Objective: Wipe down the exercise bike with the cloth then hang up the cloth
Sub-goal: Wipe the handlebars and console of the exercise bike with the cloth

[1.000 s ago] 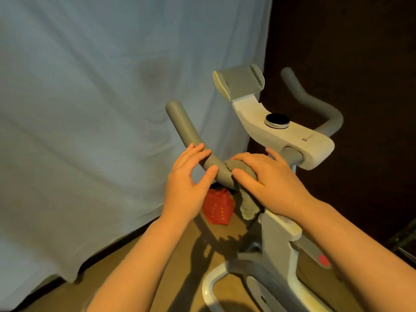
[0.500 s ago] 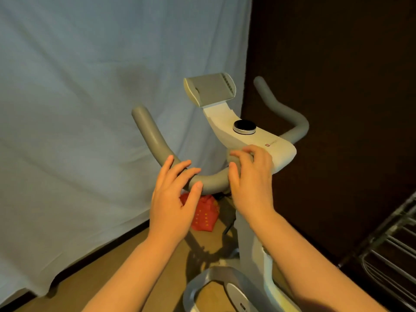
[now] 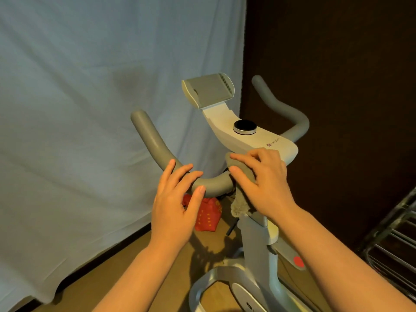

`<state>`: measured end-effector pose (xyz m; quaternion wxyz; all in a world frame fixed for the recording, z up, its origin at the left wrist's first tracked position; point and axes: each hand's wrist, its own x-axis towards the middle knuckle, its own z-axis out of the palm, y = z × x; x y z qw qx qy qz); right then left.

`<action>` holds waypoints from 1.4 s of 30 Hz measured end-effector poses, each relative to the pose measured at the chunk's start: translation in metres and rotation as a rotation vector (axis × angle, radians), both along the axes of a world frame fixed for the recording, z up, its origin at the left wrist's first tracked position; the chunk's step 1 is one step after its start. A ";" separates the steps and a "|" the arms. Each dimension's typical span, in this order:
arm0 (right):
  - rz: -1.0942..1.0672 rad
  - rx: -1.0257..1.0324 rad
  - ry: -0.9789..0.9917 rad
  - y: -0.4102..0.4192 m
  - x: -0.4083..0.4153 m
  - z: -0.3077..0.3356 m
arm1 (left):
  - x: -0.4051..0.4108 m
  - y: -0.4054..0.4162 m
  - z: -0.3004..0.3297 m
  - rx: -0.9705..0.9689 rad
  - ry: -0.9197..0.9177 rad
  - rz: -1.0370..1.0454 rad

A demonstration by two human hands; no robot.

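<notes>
Grey cloth (image 3: 242,174) pressed by curled fingers of the right hand (image 3: 263,179) against the exercise bike (image 3: 254,140) where handlebar meets console, its end hanging below, left hand (image 3: 177,201) laid nearly flat, fingers straight, on the left handlebar (image 3: 155,147).

Only thing I can actually read is the little logo on the white console (image 3: 258,140) of my exercise bike (image 3: 254,233), right above my right hand (image 3: 263,179): a small red square, then grey letters that look like "Keep". The rest of it is too small to make out.
</notes>
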<state>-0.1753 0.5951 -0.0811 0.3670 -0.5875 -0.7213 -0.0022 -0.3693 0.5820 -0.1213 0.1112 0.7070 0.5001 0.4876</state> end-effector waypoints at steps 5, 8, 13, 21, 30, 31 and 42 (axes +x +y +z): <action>0.189 -0.118 0.246 -0.018 -0.006 -0.026 | -0.008 0.002 0.002 -0.013 0.038 -0.043; 0.191 -0.120 0.288 -0.022 -0.016 -0.021 | -0.011 0.004 0.002 0.000 0.046 -0.070; 0.266 -0.151 0.159 -0.023 -0.029 -0.008 | -0.019 0.009 0.005 0.051 0.016 -0.083; 0.228 0.026 0.058 -0.023 -0.073 -0.005 | -0.061 0.032 0.011 0.010 -0.044 -0.029; 0.055 0.084 0.019 -0.009 -0.123 0.010 | -0.088 0.055 0.019 -0.013 0.014 -0.041; 0.070 0.001 0.017 -0.007 -0.124 0.014 | -0.089 0.056 0.020 -0.012 0.020 -0.046; 0.131 -0.183 0.022 0.029 -0.146 0.026 | -0.105 0.083 0.039 0.045 -0.045 -0.068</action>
